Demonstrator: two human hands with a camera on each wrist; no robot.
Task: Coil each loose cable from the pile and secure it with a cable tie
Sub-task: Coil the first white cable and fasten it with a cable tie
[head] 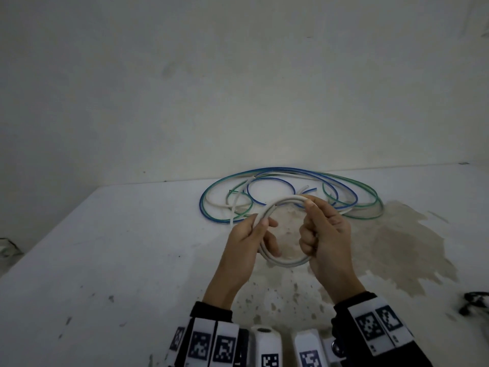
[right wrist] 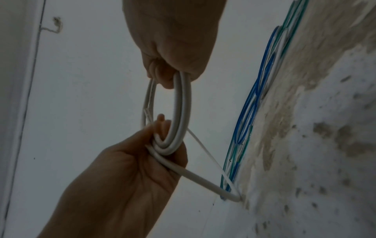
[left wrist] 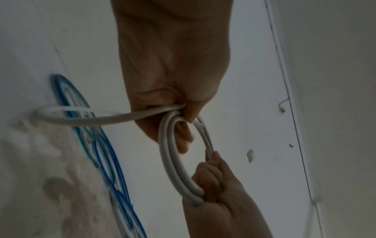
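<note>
Both hands hold a coil of white cable (head: pixel 275 205) above a white table (head: pixel 105 260). The cable is round in section, with a smooth, matte sheath, and is wound into a near-circular ring of two or three turns lying side by side. The left hand (head: pixel 248 239) grips the ring's left side, its fingers curled round the bundled turns and the thumb pressed over them. The right hand (head: pixel 328 234) grips the opposite side in a closed fist, thumb and forefinger pinching the upper arc. In the left-wrist view the turns pass under the left hand's thumb (left wrist: pixel 191 111) and a free length of the same cable runs down to the table. In the right-wrist view a thin, flat, pale strip (right wrist: pixel 205 156), probably a cable tie, crosses from the ring towards the table; its end is not clear.

Behind the hands, against the plain wall (head: pixel 238 75), lies the pile of loose cables (head: pixel 285 192): thin, glossy blue, green and white strands in wide overlapping loops, flat on the table. The tabletop is scuffed, with dark specks and a large, irregular brownish stain (head: pixel 391 247) beneath and right of the hands. Both wrists wear dark cuffs (head: pixel 370 319) bearing square black-and-white markers.
</note>
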